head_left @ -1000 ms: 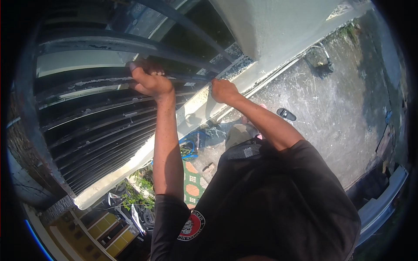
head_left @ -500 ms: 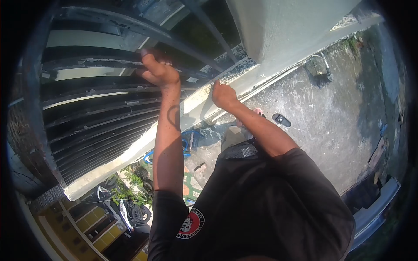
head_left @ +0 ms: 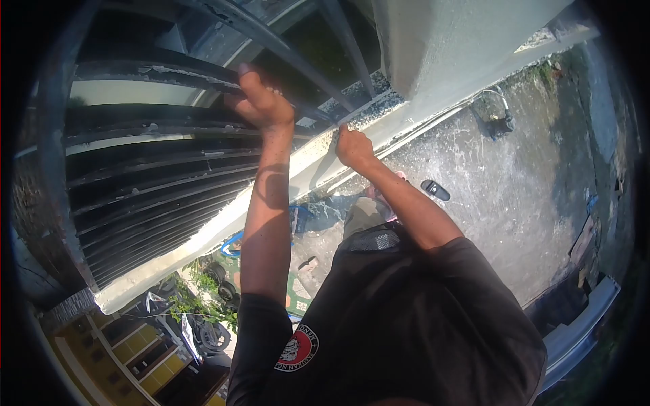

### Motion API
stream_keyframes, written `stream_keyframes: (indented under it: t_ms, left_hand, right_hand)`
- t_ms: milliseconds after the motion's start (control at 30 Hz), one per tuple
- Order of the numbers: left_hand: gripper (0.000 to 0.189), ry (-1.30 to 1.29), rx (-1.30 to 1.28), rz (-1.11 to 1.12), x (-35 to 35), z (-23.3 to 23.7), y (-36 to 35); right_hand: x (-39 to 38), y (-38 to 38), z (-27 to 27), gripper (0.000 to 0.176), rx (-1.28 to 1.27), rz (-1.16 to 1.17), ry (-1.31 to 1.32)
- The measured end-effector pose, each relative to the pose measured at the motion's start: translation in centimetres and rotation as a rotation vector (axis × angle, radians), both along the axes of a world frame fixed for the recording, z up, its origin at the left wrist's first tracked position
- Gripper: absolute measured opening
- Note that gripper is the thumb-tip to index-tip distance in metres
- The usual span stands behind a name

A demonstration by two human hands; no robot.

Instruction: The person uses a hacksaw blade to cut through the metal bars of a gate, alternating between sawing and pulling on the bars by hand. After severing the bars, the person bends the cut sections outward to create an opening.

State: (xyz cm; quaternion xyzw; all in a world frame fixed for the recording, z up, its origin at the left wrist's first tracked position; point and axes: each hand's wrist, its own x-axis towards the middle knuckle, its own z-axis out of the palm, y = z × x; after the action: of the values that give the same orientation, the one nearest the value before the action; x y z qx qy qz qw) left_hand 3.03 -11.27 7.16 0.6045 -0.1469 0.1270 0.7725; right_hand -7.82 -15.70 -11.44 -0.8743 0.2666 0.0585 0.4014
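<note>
Dark metal bars [head_left: 162, 129] with chipped paint fan across the upper left, set along a pale ledge [head_left: 318, 159]. Around one of these bars, my left hand [head_left: 266, 108] is closed, thumb pointing up; its other fingers are mostly hidden behind the hand. Lower and to the right, my right hand [head_left: 355, 147] is closed in a fist beside the ledge, close to the foot of the bars. Whatever its fingers hold, if anything, is hidden from this side. Flaked, speckled paint [head_left: 379, 105] covers the ledge just above the right hand.
A white pillar [head_left: 433, 54] rises to the right of the bars. On the concrete floor [head_left: 501, 196] lie a dark sandal [head_left: 435, 189] and a dark container with a handle [head_left: 497, 115]. Plants [head_left: 196, 298] and a motorcycle [head_left: 210, 335] are at lower left.
The view has shifted slightly, and the bars appear higher in it. My left hand has moved a little right and up in view, my right hand slightly right. Both remain closed.
</note>
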Motion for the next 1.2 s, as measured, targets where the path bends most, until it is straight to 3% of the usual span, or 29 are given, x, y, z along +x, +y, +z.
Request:
stream_keyframes:
  t_ms: [100,167,300,333,467,567,767,900,967,1067,1100,1167,1200]
  left_hand:
    - [0.035,-0.066,0.023,0.021,0.1,0.1,-0.3]
    - [0.038,-0.115,0.041,0.013,0.0,0.5,-0.1]
    - [0.035,-0.176,0.073,-0.086,0.0,0.4,0.2]
    - [0.034,-0.161,0.092,-0.082,0.1,0.1,0.4]
    - [0.035,-0.227,0.179,-0.088,0.9,-0.5,1.0]
    - [0.035,-0.244,0.219,-0.092,1.6,-1.1,1.2]
    - [0.033,-0.288,0.226,-0.068,1.4,-0.8,0.8]
    - [0.032,-0.344,0.106,-0.04,1.8,-1.1,0.1]
    - [0.032,-0.337,0.101,-0.079,2.1,-1.3,0.2]
    - [0.031,-0.313,0.137,-0.055,1.5,-0.9,0.3]
    - [0.031,-0.314,0.132,-0.054,1.5,-0.9,0.4]
    - [0.033,-0.312,0.241,-0.051,1.5,-1.0,0.7]
    - [0.033,-0.308,0.241,-0.047,1.5,-1.1,0.7]
  right_hand:
    - [0.0,-0.5,-0.3,0.027,-0.012,-0.012,0.01]
    - [0.0,-0.4,0.1,0.025,-0.007,-0.152,0.011]
    - [0.0,0.7,1.0,0.022,-0.202,-0.06,-0.038]
    - [0.5,0.5,-0.1,0.019,-0.338,-0.038,-0.074]
    - [1.8,0.0,-4.3,0.016,-0.476,-0.102,0.04]
    - [2.0,0.8,-4.3,0.017,-0.53,-0.115,0.074]
    - [-1.1,-1.7,-1.0,0.017,-0.466,0.158,-0.037]
    - [0.2,-1.5,-3.2,0.018,-0.449,0.046,-0.023]
    - [-1.1,-1.6,-2.7,0.019,-0.432,0.187,-0.117]
    - [-4.9,-2.8,-1.4,0.021,-0.447,0.264,-0.043]
    - [-4.9,-3.1,-0.6,0.021,-0.452,0.264,-0.043]
    - [-4.9,-3.8,0.8,0.021,-0.443,-0.025,-0.007]
    - [-4.3,-4.0,2.4,0.021,-0.421,-0.036,0.001]
